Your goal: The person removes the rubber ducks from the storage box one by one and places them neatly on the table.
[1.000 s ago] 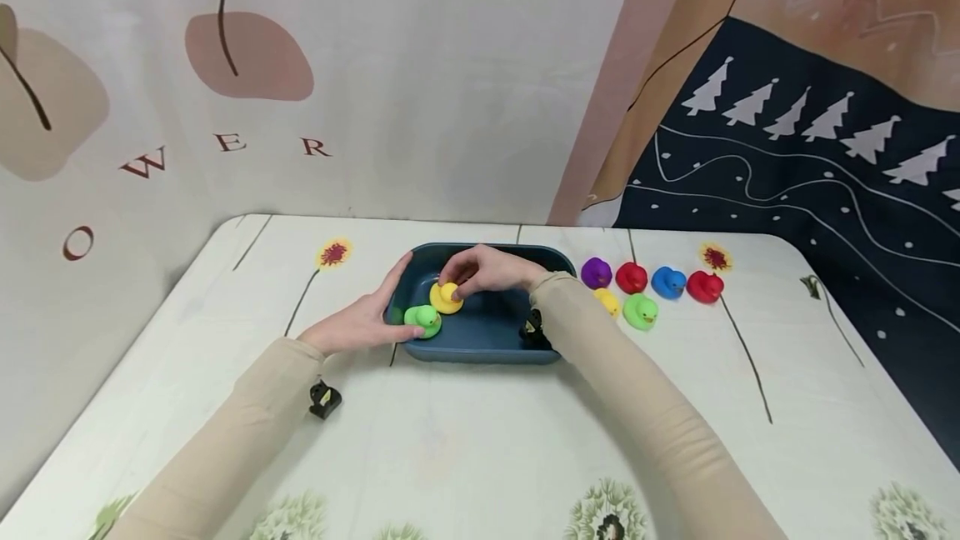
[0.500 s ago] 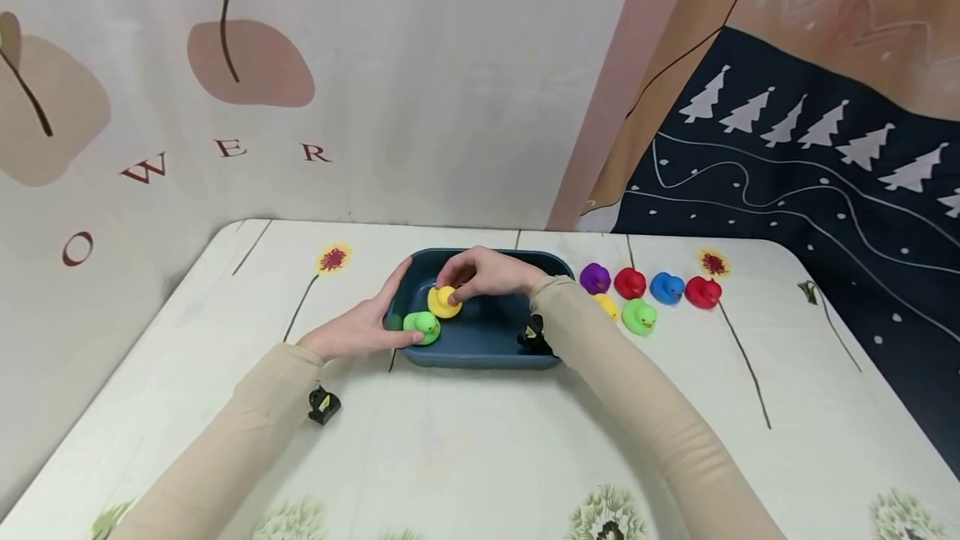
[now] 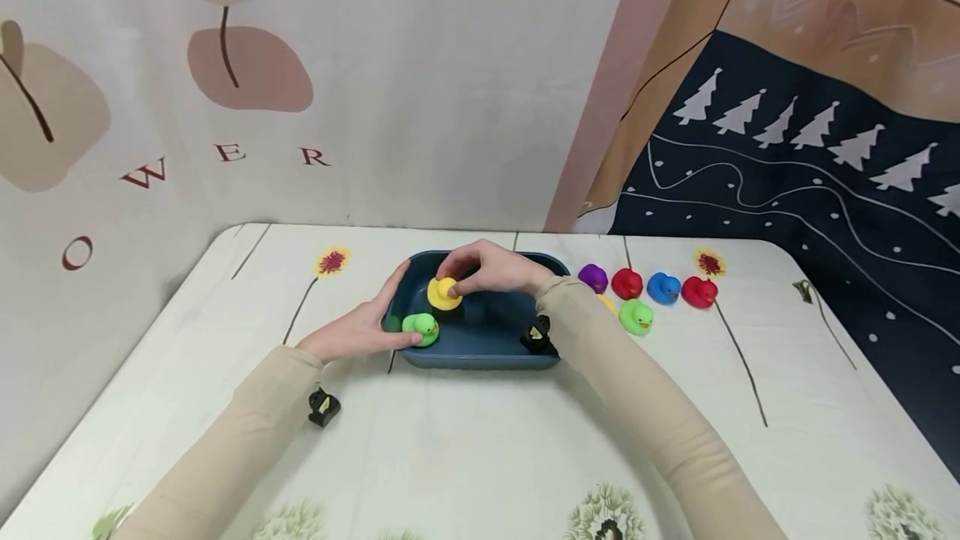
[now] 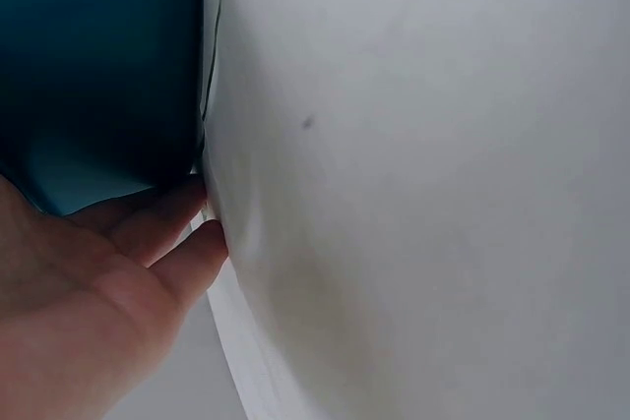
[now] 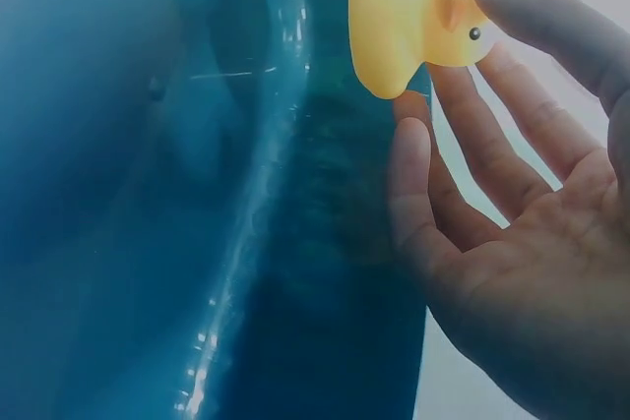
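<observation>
My right hand (image 3: 495,267) pinches a yellow rubber duck (image 3: 444,294) by its head, between thumb and fingertips. A dark shadow shows below the duck, over the left part of the blue bin (image 3: 480,361). In the right wrist view the yellow duck (image 5: 386,25) lies sideways between the thumb and fingers. My left hand (image 3: 362,326) rests spread at the bin's left end, fingers along its wall and thumb at the front rim. Beside that thumb sits a green rubber duck (image 3: 422,326). The left wrist view has the left hand (image 4: 94,307) touching the bin's outer wall (image 4: 98,76).
A small black figure (image 3: 536,336) sits in the bin's right end, and another black figure (image 3: 324,407) stands by the left sleeve. Right of the bin are purple (image 3: 593,277), red (image 3: 627,283), blue (image 3: 663,288) and green (image 3: 637,317) ducks. A yellow one is mostly hidden.
My right hand has raised the yellow duck from the bin's floor, and a shadow now shows under it. My left hand keeps its place at the bin's left end.
</observation>
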`<control>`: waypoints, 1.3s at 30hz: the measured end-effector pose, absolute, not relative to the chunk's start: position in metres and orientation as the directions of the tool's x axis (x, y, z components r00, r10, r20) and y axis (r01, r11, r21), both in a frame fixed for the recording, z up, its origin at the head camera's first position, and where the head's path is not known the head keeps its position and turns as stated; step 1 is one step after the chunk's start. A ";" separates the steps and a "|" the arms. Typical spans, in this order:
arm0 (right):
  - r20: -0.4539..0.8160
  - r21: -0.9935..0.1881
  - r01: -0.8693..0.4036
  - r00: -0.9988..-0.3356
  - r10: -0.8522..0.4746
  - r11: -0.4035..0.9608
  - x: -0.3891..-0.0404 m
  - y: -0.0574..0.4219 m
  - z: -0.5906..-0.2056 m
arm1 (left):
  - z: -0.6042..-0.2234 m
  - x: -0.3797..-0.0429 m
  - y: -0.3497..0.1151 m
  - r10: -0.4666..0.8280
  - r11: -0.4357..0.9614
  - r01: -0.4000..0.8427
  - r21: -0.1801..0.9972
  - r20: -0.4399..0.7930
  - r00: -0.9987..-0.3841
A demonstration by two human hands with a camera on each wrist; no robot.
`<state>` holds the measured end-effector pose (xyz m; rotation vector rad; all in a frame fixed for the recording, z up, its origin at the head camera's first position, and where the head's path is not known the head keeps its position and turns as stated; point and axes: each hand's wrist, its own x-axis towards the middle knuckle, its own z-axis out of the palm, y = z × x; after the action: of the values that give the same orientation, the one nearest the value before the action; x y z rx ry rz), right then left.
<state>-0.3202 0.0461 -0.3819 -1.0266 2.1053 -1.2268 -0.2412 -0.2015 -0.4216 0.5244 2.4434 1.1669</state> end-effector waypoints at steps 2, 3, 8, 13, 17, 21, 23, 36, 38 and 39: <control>-0.039 -0.881 -0.357 -0.600 -0.799 0.312 -0.320 0.047 -0.380 | -0.422 -0.241 -0.202 0.479 0.588 0.164 0.792 -0.177 -0.860; -0.038 -0.881 -0.356 -0.602 -0.797 0.311 -0.319 0.048 -0.379 | -0.422 -0.242 -0.201 0.475 0.589 0.160 0.792 -0.180 -0.861; -0.032 -0.877 -0.364 -0.606 -0.795 0.313 -0.318 0.049 -0.374 | -0.422 -0.242 -0.201 0.474 0.589 0.156 0.793 -0.183 -0.861; -0.026 -0.872 -0.371 -0.618 -0.785 0.321 -0.314 0.053 -0.364 | -0.422 -0.241 -0.202 0.478 0.586 0.161 0.794 -0.179 -0.860; -0.020 -0.868 -0.374 -0.631 -0.776 0.326 -0.312 0.056 -0.358 | -0.421 -0.242 -0.201 0.479 0.583 0.165 0.795 -0.174 -0.860; 0.000 -0.863 -0.392 -0.631 -0.776 0.319 -0.310 0.059 -0.355 | -0.422 -0.242 -0.201 0.473 0.594 0.167 0.787 -0.173 -0.864; 0.010 -0.861 -0.400 -0.629 -0.777 0.313 -0.310 0.061 -0.354 | -0.423 -0.242 -0.201 0.470 0.599 0.170 0.782 -0.172 -0.865; 0.058 -0.857 -0.431 -0.625 -0.779 0.281 -0.307 0.073 -0.348 | -0.424 -0.241 -0.201 0.473 0.592 0.169 0.788 -0.170 -0.864; 0.059 -0.862 -0.425 -0.626 -0.777 0.277 -0.307 0.076 -0.347 | -0.423 -0.241 -0.201 0.475 0.590 0.170 0.789 -0.169 -0.864; 0.058 -0.863 -0.422 -0.628 -0.776 0.276 -0.307 0.077 -0.346 | -0.422 -0.241 -0.201 0.475 0.590 0.171 0.789 -0.168 -0.864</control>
<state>-0.3066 0.0772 -0.3464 -1.0847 2.1770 -1.2942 -0.2407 -0.2008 -0.4225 0.5226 2.4601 1.1653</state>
